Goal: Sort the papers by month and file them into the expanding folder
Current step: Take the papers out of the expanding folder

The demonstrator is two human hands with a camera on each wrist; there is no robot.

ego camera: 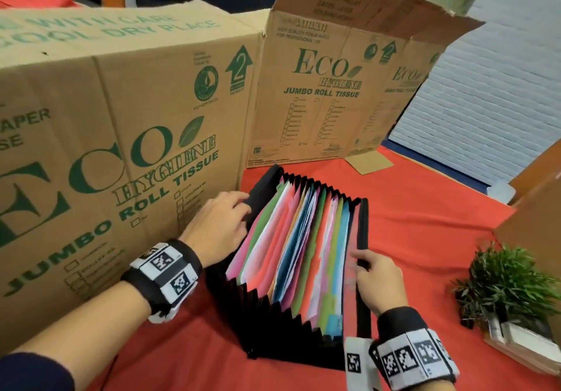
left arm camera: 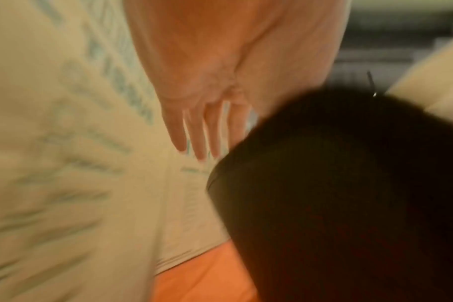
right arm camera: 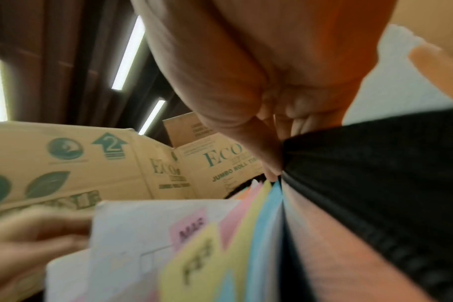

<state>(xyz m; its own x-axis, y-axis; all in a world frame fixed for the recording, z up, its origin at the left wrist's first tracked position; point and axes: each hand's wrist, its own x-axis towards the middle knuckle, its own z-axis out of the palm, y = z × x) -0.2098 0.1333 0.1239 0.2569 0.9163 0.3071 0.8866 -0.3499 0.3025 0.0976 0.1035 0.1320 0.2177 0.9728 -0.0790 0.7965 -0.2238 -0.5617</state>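
Note:
A black expanding folder (ego camera: 273, 314) stands fanned open on the red cloth, its pockets filled with coloured dividers and papers (ego camera: 291, 238). My left hand (ego camera: 243, 211) lies flat against the folder's far-left panel, fingers (left arm camera: 202, 132) straight beside the black side (left arm camera: 336, 194). My right hand (ego camera: 362, 261) pinches the top edge of the near-right panel (right arm camera: 375, 163) between thumb and curled fingers (right arm camera: 274, 147). In the right wrist view, a pink tab marked MAR (right arm camera: 190, 226) and a yellow tab marked FEB (right arm camera: 197, 263) stick up. The left hand (right arm camera: 26, 241) shows blurred behind them.
A large ECO tissue carton (ego camera: 106, 147) stands close on the left, and a second with raised flaps (ego camera: 328, 86) stands behind the folder. A flat cardboard piece (ego camera: 368, 161) lies on the red cloth (ego camera: 425, 208). A small potted plant (ego camera: 510, 287) and another box (ego camera: 534, 217) sit at the right.

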